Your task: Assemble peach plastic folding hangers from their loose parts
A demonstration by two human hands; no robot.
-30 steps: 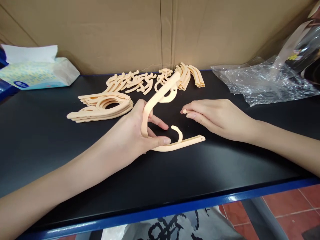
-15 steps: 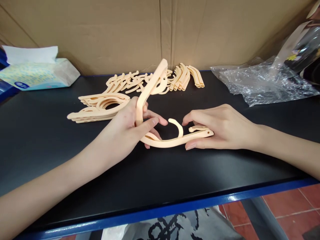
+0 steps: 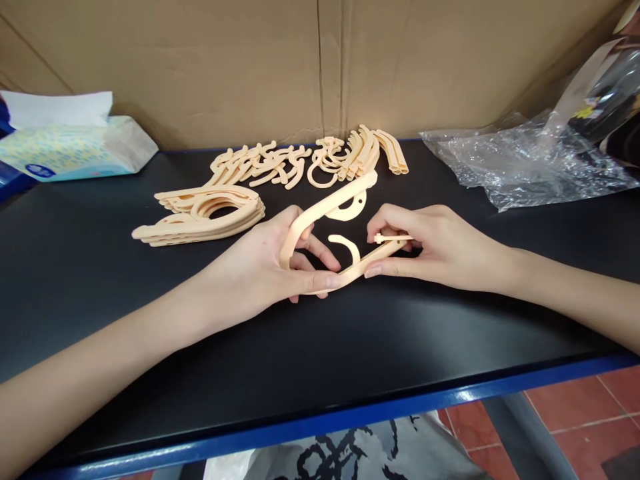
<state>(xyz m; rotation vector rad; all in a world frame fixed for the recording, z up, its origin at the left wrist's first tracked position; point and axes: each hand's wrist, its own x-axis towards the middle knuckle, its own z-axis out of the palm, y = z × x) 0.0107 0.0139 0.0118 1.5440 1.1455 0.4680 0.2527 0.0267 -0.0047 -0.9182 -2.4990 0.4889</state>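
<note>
My left hand is closed around the bend of a peach plastic folding hanger, held folded above the table. One hanger arm slants up to the right; the other runs low towards my right hand. A small curved hook rises from the lower arm. My right hand pinches the lower arm's end between thumb and fingers. A thin peach piece with a knobbed tip sticks out between those fingers, just above the arm; whether it is joined to it I cannot tell.
On the black table, folded hangers are stacked left of my hands. Behind lie hook pieces, a ring-shaped group and curved arm pieces. A tissue pack is far left, a clear plastic bag far right, cardboard behind.
The hanger has tilted, its upper arm swinging down to the right. My left thumb has slid along the lower arm. My right hand has shifted slightly up and left, raising the arm's end.
</note>
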